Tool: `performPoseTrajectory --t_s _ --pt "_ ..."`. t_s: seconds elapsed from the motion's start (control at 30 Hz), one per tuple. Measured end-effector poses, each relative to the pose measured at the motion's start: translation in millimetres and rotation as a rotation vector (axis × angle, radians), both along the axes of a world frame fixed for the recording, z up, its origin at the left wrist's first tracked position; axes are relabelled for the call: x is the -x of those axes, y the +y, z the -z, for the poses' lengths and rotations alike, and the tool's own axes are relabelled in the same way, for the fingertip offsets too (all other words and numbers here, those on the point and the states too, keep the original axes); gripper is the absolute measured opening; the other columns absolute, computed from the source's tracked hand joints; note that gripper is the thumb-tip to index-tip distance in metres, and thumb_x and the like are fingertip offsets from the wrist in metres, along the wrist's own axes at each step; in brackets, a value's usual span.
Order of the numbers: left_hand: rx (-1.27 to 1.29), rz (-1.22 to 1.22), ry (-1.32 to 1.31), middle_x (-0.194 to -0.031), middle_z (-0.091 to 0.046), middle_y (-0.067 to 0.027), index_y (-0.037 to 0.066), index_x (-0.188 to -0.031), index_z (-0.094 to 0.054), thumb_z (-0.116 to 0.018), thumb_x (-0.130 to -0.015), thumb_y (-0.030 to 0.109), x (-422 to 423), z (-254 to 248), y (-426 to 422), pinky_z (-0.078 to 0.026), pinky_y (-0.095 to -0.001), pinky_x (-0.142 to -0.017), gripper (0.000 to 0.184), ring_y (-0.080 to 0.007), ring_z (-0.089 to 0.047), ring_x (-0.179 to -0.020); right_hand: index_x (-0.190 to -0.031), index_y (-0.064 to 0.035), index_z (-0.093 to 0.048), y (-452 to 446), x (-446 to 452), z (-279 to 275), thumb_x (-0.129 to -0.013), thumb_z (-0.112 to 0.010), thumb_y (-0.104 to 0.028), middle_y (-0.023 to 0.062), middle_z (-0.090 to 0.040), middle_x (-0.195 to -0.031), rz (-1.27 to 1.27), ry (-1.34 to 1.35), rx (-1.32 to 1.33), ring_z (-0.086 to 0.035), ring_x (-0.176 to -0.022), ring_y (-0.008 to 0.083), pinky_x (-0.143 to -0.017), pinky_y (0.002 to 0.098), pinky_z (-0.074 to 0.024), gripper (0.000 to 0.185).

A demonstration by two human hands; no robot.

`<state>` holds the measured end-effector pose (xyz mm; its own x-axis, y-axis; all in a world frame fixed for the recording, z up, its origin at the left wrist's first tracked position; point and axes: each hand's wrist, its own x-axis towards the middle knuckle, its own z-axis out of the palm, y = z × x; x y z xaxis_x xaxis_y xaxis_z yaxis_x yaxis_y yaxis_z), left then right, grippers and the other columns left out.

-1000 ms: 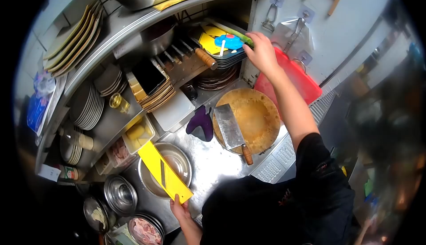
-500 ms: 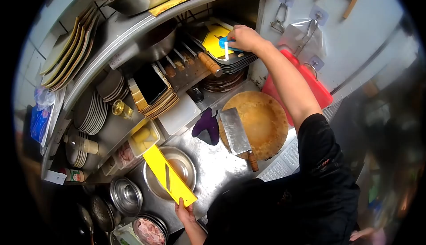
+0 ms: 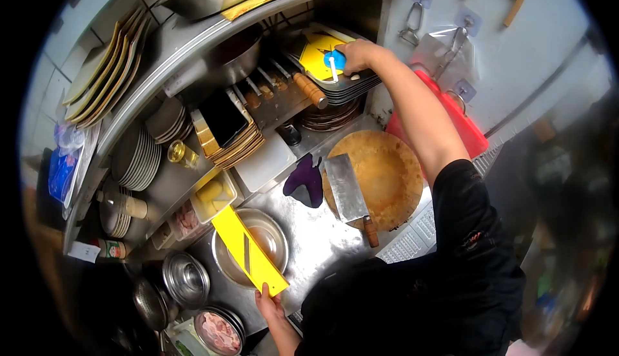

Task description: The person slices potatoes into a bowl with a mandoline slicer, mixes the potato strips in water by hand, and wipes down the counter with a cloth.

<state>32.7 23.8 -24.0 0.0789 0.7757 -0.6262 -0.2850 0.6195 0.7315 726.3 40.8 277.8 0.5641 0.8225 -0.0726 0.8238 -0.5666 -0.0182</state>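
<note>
My left hand grips the near end of a yellow mandoline slicer, which slants over a steel bowl. The slicer's far end is by a clear container of peeled, pale yellow pieces. On the shelf, my right hand has its fingers closed at the edge of a blue and white tool, whose kind I cannot make out. Beneath it are a yellow flat piece and stacked dark trays. My fingertips are partly hidden.
A cleaver lies on a round wooden chopping block, its handle over the edge. Beside it is a dark purple cloth-like thing. A wood-handled tool juts from the shelf. Bowls and raw meat stand at lower left.
The view has shifted slightly. My right hand has moved a little at the trays, and more of the blue part shows. My left hand keeps hold of the slicer over the bowl.
</note>
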Motion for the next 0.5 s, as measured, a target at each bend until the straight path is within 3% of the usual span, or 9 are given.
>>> performPoseTrajectory --t_s 0.07,0.17,0.27,0.3,0.33,0.37,0.4,0.43,0.5 --pt "0.005 -0.005 0.030 -0.111 -0.070 -0.0135 0.001 -0.123 -0.053 -0.066 -0.099 0.009 0.0 1.2 2.1 -0.065 -0.0371 -0.072 0.028 -0.0264 -0.073 -0.091 -0.131 -0.0100 -0.063 4.8 -12.5 4.7 -0.065 -0.081 -0.038 0.0206 -0.071 -0.118 -0.042 -0.030 0.023 -0.067 -0.112 0.0383 -0.096 0.0450 -0.0537 0.074" --pt "0.001 0.031 0.106 -0.110 -0.071 -0.0105 0.002 -0.127 -0.057 -0.063 -0.101 0.011 -0.6 2.4 4.1 -0.060 -0.0274 -0.062 0.029 -0.0194 -0.073 -0.088 -0.119 -0.0040 -0.069 3.5 -35.9 8.2 -0.062 -0.082 -0.048 0.0217 -0.072 -0.114 -0.058 0.053 -0.078 -0.069 -0.108 0.0357 -0.092 0.0445 -0.0543 0.074" --pt "0.006 0.044 0.127 -0.100 -0.070 -0.0082 0.002 -0.119 -0.057 -0.067 -0.098 0.012 5.3 8.6 6.8 -0.051 -0.0231 -0.051 0.025 -0.0136 -0.069 -0.077 -0.132 0.0001 -0.065 6.1 -34.5 -13.2 -0.067 -0.077 -0.053 0.0205 -0.071 -0.119 0.036 0.161 -0.012 -0.068 -0.108 0.0313 -0.097 0.0409 -0.0502 0.084" --pt "0.017 0.028 0.122 -0.101 -0.070 -0.0082 0.001 -0.119 -0.056 -0.068 -0.098 0.013 2.8 2.5 5.5 -0.052 -0.0226 -0.052 0.027 -0.0138 -0.070 -0.078 -0.134 0.0002 -0.063 4.2 -38.1 -18.0 -0.069 -0.075 -0.055 0.0215 -0.070 -0.118 -0.010 0.164 -0.018 -0.067 -0.108 0.0305 -0.096 0.0393 -0.0498 0.087" --pt "0.024 -0.003 0.104 -0.104 -0.069 -0.0090 0.001 -0.120 -0.055 -0.069 -0.097 0.012 2.8 5.9 4.8 -0.055 -0.0233 -0.055 0.029 -0.0148 -0.071 -0.081 -0.113 0.0011 -0.071 -1.3 -40.2 -13.8 -0.069 -0.072 -0.056 0.0174 -0.073 -0.098 -0.048 0.137 -0.164 -0.069 -0.093 0.0310 -0.084 0.0432 -0.0519 0.072" --pt "0.036 -0.039 0.096 -0.107 -0.069 -0.0099 0.001 -0.119 -0.055 -0.069 -0.097 0.011 -3.0 -6.7 2.4 -0.059 -0.0251 -0.061 0.029 -0.0170 -0.072 -0.086 -0.111 0.0005 -0.071 0.6 -42.1 -21.6 -0.074 -0.070 -0.055 0.0137 -0.071 -0.090 -0.003 0.251 -0.095 -0.066 -0.085 0.0261 -0.080 0.0399 -0.0508 0.067" --pt "0.041 -0.006 0.120 -0.112 -0.070 -0.0131 -0.004 -0.137 -0.047 -0.067 -0.098 0.012 -1.5 -3.9 3.0 -0.063 -0.0286 -0.070 0.047 -0.0207 -0.073 -0.093 -0.108 0.0003 -0.070 2.0 -61.8 -17.7 -0.080 -0.066 -0.053 0.0110 -0.068 -0.087 -0.043 0.327 -0.099 -0.062 -0.080 0.0223 -0.075 0.0367 -0.0495 0.060" --pt "0.051 -0.019 0.084 -0.110 -0.069 -0.0123 -0.001 -0.122 -0.053 -0.069 -0.096 0.010 -3.0 -5.7 3.3 -0.062 -0.0295 -0.073 0.032 -0.0212 -0.073 -0.093 -0.106 -0.0005 -0.071 -0.4 -69.6 -18.5 -0.084 -0.062 -0.049 0.0111 -0.069 -0.085 -0.056 0.303 -0.171 -0.063 -0.079 0.0227 -0.073 0.0364 -0.0497 0.054" --pt "0.017 -0.029 0.049 -0.111 -0.069 -0.0132 -0.001 -0.122 -0.053 -0.070 -0.096 0.010 -1.2 -4.2 1.7 -0.062 -0.0315 -0.077 0.032 -0.0229 -0.072 -0.096 -0.102 -0.0012 -0.072 -1.4 -88.6 -18.9 -0.088 -0.059 -0.045 0.0164 -0.069 -0.090 0.041 0.301 -0.186 -0.064 -0.078 0.0248 -0.072 0.0407 -0.0521 0.048"
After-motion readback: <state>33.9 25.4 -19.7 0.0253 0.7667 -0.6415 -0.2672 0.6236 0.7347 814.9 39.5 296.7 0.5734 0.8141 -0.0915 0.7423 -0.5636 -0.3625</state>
